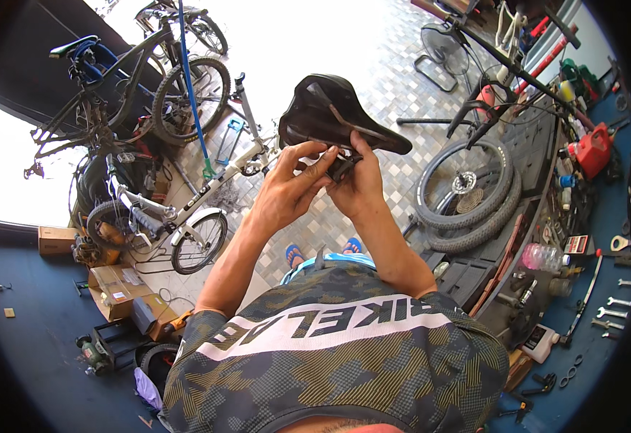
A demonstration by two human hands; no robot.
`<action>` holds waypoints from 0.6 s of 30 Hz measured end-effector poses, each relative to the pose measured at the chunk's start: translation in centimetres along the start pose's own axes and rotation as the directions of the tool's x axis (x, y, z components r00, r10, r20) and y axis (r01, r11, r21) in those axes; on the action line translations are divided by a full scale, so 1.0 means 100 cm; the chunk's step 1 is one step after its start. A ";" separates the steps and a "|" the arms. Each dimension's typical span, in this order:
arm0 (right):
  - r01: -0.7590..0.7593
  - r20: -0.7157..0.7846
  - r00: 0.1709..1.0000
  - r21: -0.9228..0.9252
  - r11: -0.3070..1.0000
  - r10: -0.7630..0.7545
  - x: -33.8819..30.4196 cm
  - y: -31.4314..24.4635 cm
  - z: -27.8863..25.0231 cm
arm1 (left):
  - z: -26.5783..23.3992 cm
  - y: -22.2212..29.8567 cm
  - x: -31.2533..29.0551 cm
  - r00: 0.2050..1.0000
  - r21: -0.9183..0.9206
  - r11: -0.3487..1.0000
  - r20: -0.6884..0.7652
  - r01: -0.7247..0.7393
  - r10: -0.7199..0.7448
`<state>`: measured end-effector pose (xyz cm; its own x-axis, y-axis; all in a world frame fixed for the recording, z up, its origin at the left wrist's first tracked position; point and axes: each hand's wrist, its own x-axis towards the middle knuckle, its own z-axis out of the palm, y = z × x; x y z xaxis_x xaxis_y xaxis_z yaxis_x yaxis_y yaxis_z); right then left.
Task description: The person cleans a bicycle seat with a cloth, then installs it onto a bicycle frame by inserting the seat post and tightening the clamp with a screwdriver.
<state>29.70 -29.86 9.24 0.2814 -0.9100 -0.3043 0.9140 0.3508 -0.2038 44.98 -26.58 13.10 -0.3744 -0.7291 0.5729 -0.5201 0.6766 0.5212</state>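
A black bicycle saddle (315, 108) is held up in front of my chest, tilted so that its underside with the rails shows. My right hand (359, 186) grips it from below, its thumb laid along a rail. At the dark saddle clamp (340, 167) under the rails, the fingers of my left hand (292, 177) are pinched together. Whether a small part sits between those fingertips is hidden. Left of my hands stands a small white folding bike (207, 189), its seat post (246, 105) bare of a saddle.
A dark mountain bike (124, 90) hangs at the back left. Two wheels (467, 184) lie to the right, below a black handlebar (485, 101). A cluttered workbench (521, 245) curves along the right. Cardboard boxes (117, 289) stand at the left. Tiled floor (395, 169) spreads beyond my hands.
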 end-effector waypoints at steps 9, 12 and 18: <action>-0.102 0.054 0.993 -0.026 0.994 0.103 -0.002 0.048 0.021 | -0.042 -0.022 -0.026 0.979 -0.096 0.992 -0.198 -0.077 0.057; -0.148 0.105 0.983 -0.013 0.989 0.149 0.003 0.062 0.019 | -0.051 -0.026 -0.037 0.976 -0.092 0.994 -0.214 -0.056 0.035; -0.219 0.002 0.976 -0.023 0.975 0.219 0.004 0.091 0.030 | -0.076 -0.031 -0.056 0.993 -0.046 0.998 -0.110 -0.051 0.046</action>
<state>39.02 -27.66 10.08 0.4754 -0.8116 -0.3396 0.8232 0.5465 -0.1538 54.54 -23.79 13.05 -0.3113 -0.6819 0.6619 -0.4643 0.7169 0.5201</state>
